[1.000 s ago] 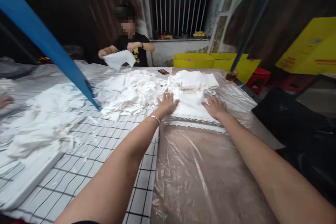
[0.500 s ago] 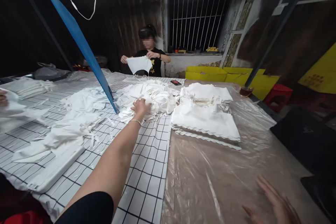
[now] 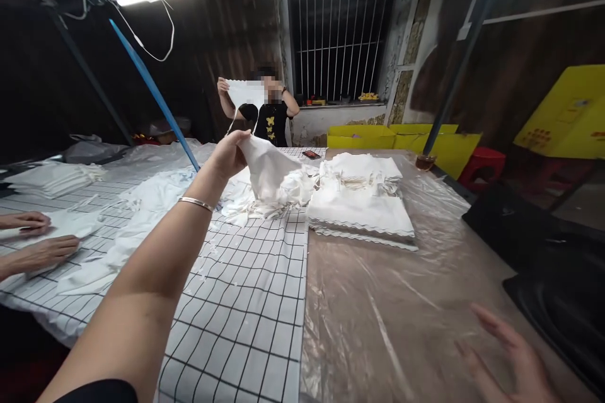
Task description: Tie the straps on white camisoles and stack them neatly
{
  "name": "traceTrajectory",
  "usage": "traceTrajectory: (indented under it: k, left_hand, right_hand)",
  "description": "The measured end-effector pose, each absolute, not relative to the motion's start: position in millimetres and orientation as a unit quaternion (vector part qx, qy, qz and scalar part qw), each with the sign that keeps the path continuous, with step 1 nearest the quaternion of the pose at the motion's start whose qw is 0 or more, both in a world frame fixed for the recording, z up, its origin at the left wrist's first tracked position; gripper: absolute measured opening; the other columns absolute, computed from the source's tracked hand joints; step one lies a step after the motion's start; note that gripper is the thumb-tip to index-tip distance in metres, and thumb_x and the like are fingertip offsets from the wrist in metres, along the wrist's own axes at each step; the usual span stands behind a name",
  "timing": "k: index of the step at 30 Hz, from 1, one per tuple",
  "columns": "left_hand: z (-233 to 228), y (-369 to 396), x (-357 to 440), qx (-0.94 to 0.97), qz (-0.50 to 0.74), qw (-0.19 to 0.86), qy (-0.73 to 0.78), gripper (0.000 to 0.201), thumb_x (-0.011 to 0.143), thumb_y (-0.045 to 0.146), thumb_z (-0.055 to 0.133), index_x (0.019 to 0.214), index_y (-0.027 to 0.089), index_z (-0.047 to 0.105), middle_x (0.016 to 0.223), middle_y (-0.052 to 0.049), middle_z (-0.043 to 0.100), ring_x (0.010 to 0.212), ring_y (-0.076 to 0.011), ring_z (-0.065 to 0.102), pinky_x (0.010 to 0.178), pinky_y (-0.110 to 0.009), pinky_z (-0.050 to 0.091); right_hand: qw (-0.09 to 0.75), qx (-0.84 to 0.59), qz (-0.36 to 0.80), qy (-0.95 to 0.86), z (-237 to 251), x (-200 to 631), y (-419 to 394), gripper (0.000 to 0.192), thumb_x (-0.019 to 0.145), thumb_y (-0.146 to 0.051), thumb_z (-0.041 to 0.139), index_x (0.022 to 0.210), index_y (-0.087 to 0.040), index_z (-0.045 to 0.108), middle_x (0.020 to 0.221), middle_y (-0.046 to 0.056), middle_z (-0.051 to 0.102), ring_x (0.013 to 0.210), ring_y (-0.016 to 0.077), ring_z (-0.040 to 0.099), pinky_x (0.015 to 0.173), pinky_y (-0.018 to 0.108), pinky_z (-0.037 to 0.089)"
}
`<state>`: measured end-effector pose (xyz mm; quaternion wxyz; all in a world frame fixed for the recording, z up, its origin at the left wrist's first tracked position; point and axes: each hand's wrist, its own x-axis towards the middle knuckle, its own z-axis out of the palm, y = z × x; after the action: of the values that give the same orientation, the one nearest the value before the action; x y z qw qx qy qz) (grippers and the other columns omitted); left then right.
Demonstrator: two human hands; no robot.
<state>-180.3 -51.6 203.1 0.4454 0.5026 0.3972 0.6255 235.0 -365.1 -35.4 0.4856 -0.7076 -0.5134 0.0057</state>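
My left hand point(image 3: 231, 154) pinches the edge of a white fabric piece point(image 3: 269, 164) and lifts it above the heap of crumpled white fabric pieces point(image 3: 243, 201). The lower part of the lifted piece still hangs against the heap. At the lower right, my right hand point(image 3: 510, 359) hovers over the plastic-covered table half point(image 3: 368, 327), fingers spread and holding nothing; it is a little blurred. Neat stacks of white fabric pieces with wavy edges point(image 3: 362, 214) lie to the right of the heap.
Across the table a person point(image 3: 269, 116) holds up a white fabric piece. Another person's hands point(image 3: 47, 245) handle white fabric at the left. A blue post point(image 3: 155, 97) stands by the heap. A phone point(image 3: 311, 154), a cup point(image 3: 425, 162) and yellow bins point(image 3: 362, 137) are farther back.
My left hand has come up and back from the heap, now gripping a white fabric piece. The person opposite has raised their piece. The other person's hands at left have come further into view.
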Motion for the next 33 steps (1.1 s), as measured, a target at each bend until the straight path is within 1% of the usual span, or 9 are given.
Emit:
traceTrajectory:
  k: [4,9,12,18,21,25,29,31,33]
  left_hand:
    - [216,-110,-151,0.501,0.572,0.551,0.344,0.011,0.075,0.026,0.062,0.072,0.016,0.058,0.063,-0.003,0.061,0.062,-0.0171,0.064,0.062,-0.028,0.055]
    - [190,-180,-102,0.491,0.479,0.644,0.338,0.014,0.082,0.026,0.058,0.076,0.014,0.062,0.067,-0.005,0.067,0.071,-0.021,0.07,0.067,-0.03,0.056]
    - [170,-211,-77,0.474,0.419,0.707,0.317,0.016,0.084,0.025,0.057,0.077,0.012,0.063,0.068,-0.006,0.068,0.069,-0.0195,0.07,0.07,-0.03,0.055]
    - [147,-232,-58,0.48,0.338,0.77,0.248,0.018,0.085,0.028,0.061,0.082,0.01,0.062,0.073,-0.006,0.069,0.068,-0.0168,0.069,0.072,-0.03,0.055]
    - [141,-222,-62,0.517,0.353,0.737,0.253,0.015,0.082,0.026,0.065,0.082,0.013,0.058,0.07,-0.003,0.065,0.061,-0.0139,0.065,0.066,-0.028,0.054]
    - [132,-201,-67,0.607,0.344,0.615,0.369,0.019,0.076,0.021,0.071,0.077,0.015,0.053,0.071,-0.003,0.062,0.062,-0.0145,0.063,0.061,-0.027,0.051]
    - [129,-198,-48,0.715,0.35,0.462,0.39,0.034,0.07,0.021,0.075,0.099,0.014,0.061,0.117,-0.015,0.062,0.109,-0.0282,0.06,0.09,-0.044,0.05]
    - [134,-204,-28,0.754,0.356,0.485,0.263,0.054,0.07,0.02,0.073,0.121,0.019,0.057,0.14,-0.014,0.05,0.131,-0.0324,0.045,0.103,-0.049,0.042]
    - [141,-209,-6,0.767,0.326,0.539,0.122,0.063,0.07,0.018,0.07,0.131,0.021,0.054,0.142,-0.013,0.049,0.136,-0.0337,0.04,0.107,-0.049,0.038]
  right_hand:
    - [0.504,-0.671,0.147,-0.523,-11,191,-355,0.05,0.081,-0.057,0.059,0.121,-0.027,0.056,0.127,0.008,0.062,0.121,0.0322,0.056,0.099,0.049,0.047]
    - [0.566,-0.531,0.364,-0.514,38,148,-347,0.058,0.076,-0.056,0.069,0.122,-0.025,0.052,0.129,0.011,0.06,0.118,0.0259,0.057,0.102,0.043,0.044]
    - [0.585,-0.483,0.459,-0.463,61,135,-343,0.056,0.07,-0.052,0.076,0.115,-0.023,0.058,0.116,0.008,0.065,0.108,0.0213,0.06,0.094,0.035,0.048]
    - [0.61,-0.426,0.58,-0.331,73,137,-334,0.035,0.056,-0.033,0.088,0.078,-0.02,0.064,0.074,-0.004,0.062,0.068,0.0101,0.057,0.063,0.022,0.048]
    - [0.662,-0.399,0.559,-0.301,79,150,-327,0.038,0.049,-0.026,0.09,0.072,-0.021,0.06,0.07,-0.006,0.06,0.065,0.0085,0.054,0.059,0.019,0.046]
    - [0.725,-0.385,0.439,-0.365,102,171,-310,0.037,0.049,-0.024,0.089,0.072,-0.021,0.06,0.07,-0.007,0.057,0.065,0.0067,0.052,0.059,0.017,0.044]
    - [0.641,-0.412,0.418,-0.494,129,180,-292,0.034,0.056,-0.026,0.087,0.076,-0.021,0.06,0.068,-0.006,0.056,0.065,0.0082,0.052,0.059,0.02,0.044]
    - [0.581,-0.415,0.425,-0.556,140,178,-285,0.034,0.058,-0.027,0.086,0.079,-0.02,0.06,0.069,-0.005,0.057,0.065,0.0093,0.053,0.059,0.021,0.045]
    - [0.533,-0.407,0.427,-0.607,149,175,-282,0.034,0.061,-0.028,0.085,0.081,-0.019,0.059,0.072,-0.003,0.059,0.068,0.0108,0.055,0.062,0.023,0.046]
